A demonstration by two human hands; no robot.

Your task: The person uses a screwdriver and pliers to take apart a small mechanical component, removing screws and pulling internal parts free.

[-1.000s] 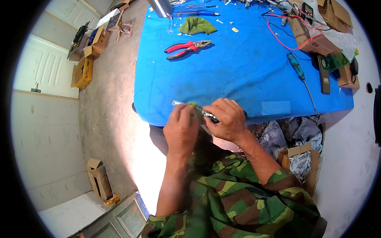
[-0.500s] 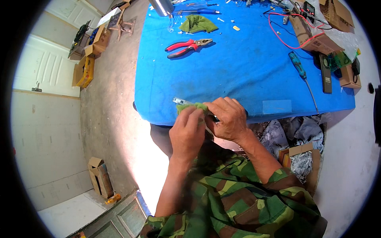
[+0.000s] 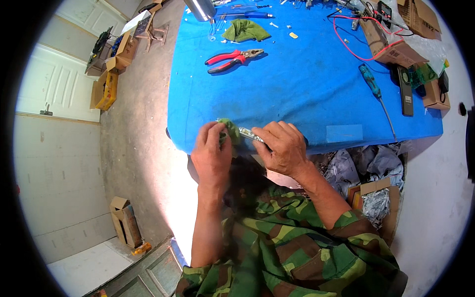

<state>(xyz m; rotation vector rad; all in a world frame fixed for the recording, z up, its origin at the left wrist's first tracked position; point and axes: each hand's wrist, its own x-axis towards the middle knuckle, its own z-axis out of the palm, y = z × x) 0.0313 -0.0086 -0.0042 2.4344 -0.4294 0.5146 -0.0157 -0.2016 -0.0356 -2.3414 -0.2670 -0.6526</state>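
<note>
At the near edge of the blue-covered table [image 3: 277, 99], my left hand [image 3: 213, 153] is closed on a small green cloth [image 3: 231, 132]. My right hand [image 3: 284, 148] pinches a slim silvery piece [image 3: 249, 133] whose free end points left toward the cloth. A small gap separates cloth and piece. My right fingers cover the rest of the piece, so its kind does not show. Farther off on the table lie red-and-black combination pliers [image 3: 232, 60] and a second green cloth [image 3: 246, 30].
A long screwdriver [image 3: 371, 81] lies at the right, beside a dark flat device [image 3: 405, 91] and a cardboard box [image 3: 388, 47] with a red wire [image 3: 341, 42]. A metal cylinder [image 3: 200, 7] stands at the far left. Below the table's right edge sits an open carton [image 3: 376, 203] of silvery scraps.
My left hand has drawn left with the green cloth, off the silvery piece. The piece's end now shows between my hands. My right hand has hardly moved.
</note>
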